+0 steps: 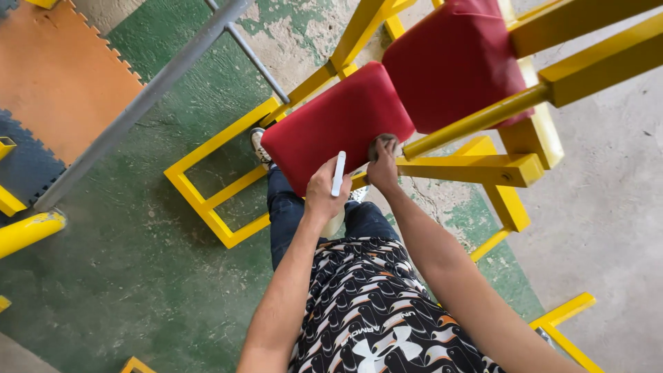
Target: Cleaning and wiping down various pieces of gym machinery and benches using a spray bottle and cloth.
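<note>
I look down at a red padded seat (338, 117) on a yellow steel frame (207, 152), with a second red pad (456, 62) just behind it. My left hand (323, 192) is closed around a slim white tube-shaped object (338, 173) at the near edge of the seat. My right hand (382, 166) presses a small dark cloth-like wad (382, 144) against the seat's near right corner, beside a yellow round bar (476, 119).
A grey metal bar (152, 90) runs diagonally at the upper left over green painted floor (138, 262). Orange and dark foam mats (55, 76) lie at the far left. Bare concrete (608, 207) spreads to the right. My legs and one shoe (260, 146) are below the seat.
</note>
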